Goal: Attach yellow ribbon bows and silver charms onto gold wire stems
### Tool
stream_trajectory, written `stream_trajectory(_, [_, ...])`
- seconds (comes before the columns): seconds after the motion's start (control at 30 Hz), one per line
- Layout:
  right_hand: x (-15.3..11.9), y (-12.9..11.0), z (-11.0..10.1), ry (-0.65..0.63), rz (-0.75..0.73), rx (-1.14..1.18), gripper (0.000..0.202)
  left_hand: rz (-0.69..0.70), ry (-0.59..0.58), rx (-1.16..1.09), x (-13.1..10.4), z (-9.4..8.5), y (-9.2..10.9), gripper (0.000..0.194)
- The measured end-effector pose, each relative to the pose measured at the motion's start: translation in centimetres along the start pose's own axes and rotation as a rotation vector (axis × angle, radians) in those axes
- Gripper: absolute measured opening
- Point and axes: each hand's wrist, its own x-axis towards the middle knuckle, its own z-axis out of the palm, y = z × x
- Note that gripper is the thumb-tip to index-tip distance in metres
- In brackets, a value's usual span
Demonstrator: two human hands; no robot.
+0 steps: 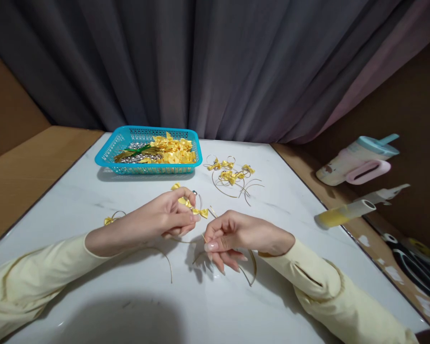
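My left hand [174, 215] is closed above the white tabletop, thumb against curled fingers; what they hold is hidden. Right by its thumb tip is a yellow satin bow [202, 213], and I cannot tell whether it is gripped or lies behind. More yellow bows and a small silver bell [195, 192] show just beyond the fingers. Lower and to the right, my right hand [229, 236] pinches a thin gold wire [203, 237] between thumb and forefinger. Curved gold wire [252, 272] also shows below that hand, and another piece [170, 265] curves below my left wrist.
A blue basket [148, 168] holds yellow bows, silver bells and a green-tied gold bundle. Bows with wire rings [231, 177] lie right of it; one bow [108, 220] is by my left wrist. At right are a tumbler [358, 160], a yellow-filled tube [344, 215] and black-handled scissors [415, 267].
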Motion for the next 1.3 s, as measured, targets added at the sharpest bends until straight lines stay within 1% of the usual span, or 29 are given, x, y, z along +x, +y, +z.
stream_trajectory(0.13, [-0.2, -0.1, 0.0, -0.028, -0.031, -0.013, 0.02, 0.001, 0.005, -0.002, -0.1, -0.2, 0.1, 0.026])
stream_trajectory(0.23, [-0.4, -0.2, 0.0, -0.019, -0.027, -0.058, 0.015, 0.011, -0.016, 0.009, -0.1, -0.4, -0.1, 0.024])
stream_trajectory(0.4, [-0.5, -0.2, -0.4, 0.018, -0.034, -0.095, 0.02, 0.028, -0.039, 0.035, 0.0, -0.7, -0.3, 0.016])
stream_trajectory(0.57, [-0.4, -0.2, -0.6, -0.002, -0.021, -0.08, 0.032, 0.026, -0.044, 0.042, -0.1, -0.8, -0.3, 0.016])
stream_trajectory(0.63, [-0.4, -0.2, -0.6, 0.002, -0.02, -0.071, 0.033, 0.018, -0.035, 0.042, -0.1, -0.7, -0.3, 0.015])
stream_trajectory(0.73, [-0.2, -0.2, -0.3, 0.034, -0.02, -0.042, 0.029, 0.018, -0.031, 0.027, -0.2, -0.7, -0.3, 0.015])
stream_trajectory(0.83, [0.0, 0.0, 0.2, 0.094, -0.017, 0.009, 0.019, 0.025, -0.041, 0.012, -0.2, -0.7, -0.4, 0.015])
stream_trajectory(0.9, [0.2, 0.1, 0.6, 0.118, -0.03, 0.048, 0.018, 0.031, -0.042, 0.005, -0.1, -0.7, -0.4, 0.017])
stream_trajectory(1.0, [0.4, 0.3, 0.8, 0.115, -0.057, 0.074, 0.02, 0.045, -0.025, -0.008, -0.1, -0.6, -0.3, 0.019])
stream_trajectory(1.13, [0.4, 0.4, 0.6, 0.117, -0.082, 0.064, 0.016, 0.074, -0.002, -0.021, -0.2, -0.6, -0.1, 0.02])
stream_trajectory(1.3, [0.3, 0.3, 0.5, 0.094, -0.078, 0.068, 0.016, 0.067, 0.008, 0.011, -0.3, -1.1, -0.2, 0.02])
